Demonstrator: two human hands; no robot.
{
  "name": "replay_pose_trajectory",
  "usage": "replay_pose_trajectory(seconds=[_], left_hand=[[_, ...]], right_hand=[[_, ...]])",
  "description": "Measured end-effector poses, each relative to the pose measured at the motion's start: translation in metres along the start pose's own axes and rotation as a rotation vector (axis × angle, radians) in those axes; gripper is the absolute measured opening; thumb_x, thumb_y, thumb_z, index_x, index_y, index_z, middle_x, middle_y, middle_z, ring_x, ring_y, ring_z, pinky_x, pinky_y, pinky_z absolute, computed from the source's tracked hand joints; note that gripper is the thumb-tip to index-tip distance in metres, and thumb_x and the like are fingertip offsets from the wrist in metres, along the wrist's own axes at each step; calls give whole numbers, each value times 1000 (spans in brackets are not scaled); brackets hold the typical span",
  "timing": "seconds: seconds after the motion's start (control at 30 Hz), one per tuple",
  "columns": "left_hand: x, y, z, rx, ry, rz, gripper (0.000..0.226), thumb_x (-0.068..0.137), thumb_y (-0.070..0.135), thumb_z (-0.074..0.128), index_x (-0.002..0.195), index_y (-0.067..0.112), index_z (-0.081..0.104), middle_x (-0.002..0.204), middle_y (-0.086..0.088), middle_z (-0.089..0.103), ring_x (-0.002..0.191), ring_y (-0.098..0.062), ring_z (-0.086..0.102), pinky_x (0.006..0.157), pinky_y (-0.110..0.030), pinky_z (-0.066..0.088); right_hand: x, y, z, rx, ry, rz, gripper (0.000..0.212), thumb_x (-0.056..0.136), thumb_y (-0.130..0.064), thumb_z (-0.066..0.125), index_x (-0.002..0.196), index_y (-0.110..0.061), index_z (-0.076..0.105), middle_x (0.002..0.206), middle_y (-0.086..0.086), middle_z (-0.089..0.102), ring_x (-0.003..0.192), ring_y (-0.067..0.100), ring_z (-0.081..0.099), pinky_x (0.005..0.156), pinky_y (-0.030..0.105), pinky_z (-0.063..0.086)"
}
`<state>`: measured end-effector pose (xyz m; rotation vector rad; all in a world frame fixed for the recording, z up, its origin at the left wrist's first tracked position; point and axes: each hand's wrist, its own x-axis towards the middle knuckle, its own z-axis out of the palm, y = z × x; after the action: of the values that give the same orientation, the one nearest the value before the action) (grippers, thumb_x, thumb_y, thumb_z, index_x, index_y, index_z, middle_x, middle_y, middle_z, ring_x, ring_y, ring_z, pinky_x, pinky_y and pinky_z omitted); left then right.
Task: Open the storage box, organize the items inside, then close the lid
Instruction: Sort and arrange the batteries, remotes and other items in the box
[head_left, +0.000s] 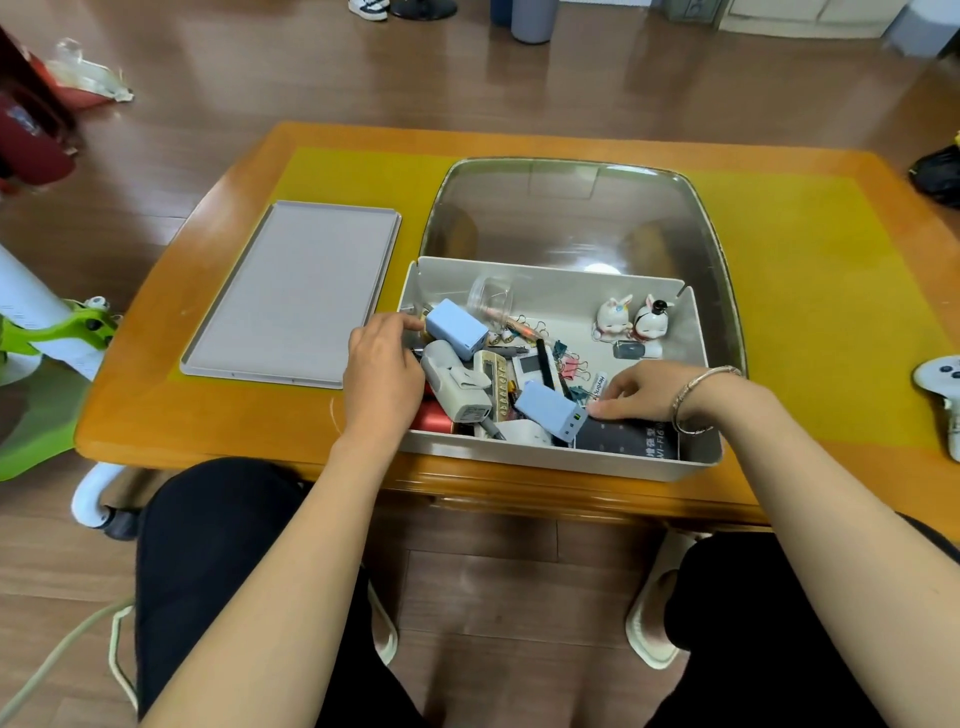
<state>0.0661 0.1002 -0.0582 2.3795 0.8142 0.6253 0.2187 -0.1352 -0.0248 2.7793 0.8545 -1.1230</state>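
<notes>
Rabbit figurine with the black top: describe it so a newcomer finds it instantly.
Start at the open grey storage box on the orange table. In its far right corner two small white rabbit figurines stand side by side. Take the right-hand one: it has a black patch on its head, while its neighbour has a blue mark.

A white game controller (943, 387) lies at the wooden table's (234, 415) right edge.

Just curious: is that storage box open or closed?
Open. The storage box has no lid on; the lid lies flat on the table beside it.
</notes>
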Motion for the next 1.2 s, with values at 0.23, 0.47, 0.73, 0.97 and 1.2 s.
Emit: replay_pose_trajectory(seconds=[0.23, 0.47, 0.73, 0.97, 1.2], left_hand=[[0, 1, 2, 63, -33, 9, 37, 86, -5, 55, 116, 16, 58, 127, -3, 56, 117, -22, 44, 86, -29, 42], [-1, 6, -4, 70, -7, 11, 31, 90, 1, 50, 116, 15, 59, 124, -4, 60, 119, -23, 44, 94, -38, 38], [-10, 67, 6, 40, -103, 392, 24, 91, 16, 57, 115, 18, 59, 117, -1, 59, 114, -19, 48, 95, -30, 32], [-17, 126, 82, 304, -825, 671, 67, 85, 48, 64, 141, 20, 40, 145, -5, 40, 132, -26, 34, 108, -47, 31], [-21, 132, 111, 590, -858, 689, 83, 73, 54, 70, 142, 23, 36, 134, -8, 40, 126, -31, 35, 106, -50, 29]], right_hand=[[-9, -2, 1, 76, 53, -194, 30, 71, -31, 80, 98, -26, 67, 97, -8, 65, 91, 15, 60, 82, 27, 46], [-29, 19, -3, 519, 565, -126, 16, 84, -30, 67, 93, -18, 60, 86, 2, 66, 76, 18, 64, 69, 34, 53], [-16, 40, 23, 886, 1052, -131, 12, 97, -21, 49, 98, -13, 57, 93, 5, 62, 84, 15, 56, 65, 14, 41], [-5, 34, 35, 838, 1189, -89, 24, 98, -26, 45, 113, -10, 55, 93, -7, 58, 82, 11, 56, 68, 26, 43], [-1, 34, 38, 617, 1187, -39, 26, 98, -29, 43, 116, -12, 52, 105, 7, 64, 93, 22, 59, 73, 35, 48]])
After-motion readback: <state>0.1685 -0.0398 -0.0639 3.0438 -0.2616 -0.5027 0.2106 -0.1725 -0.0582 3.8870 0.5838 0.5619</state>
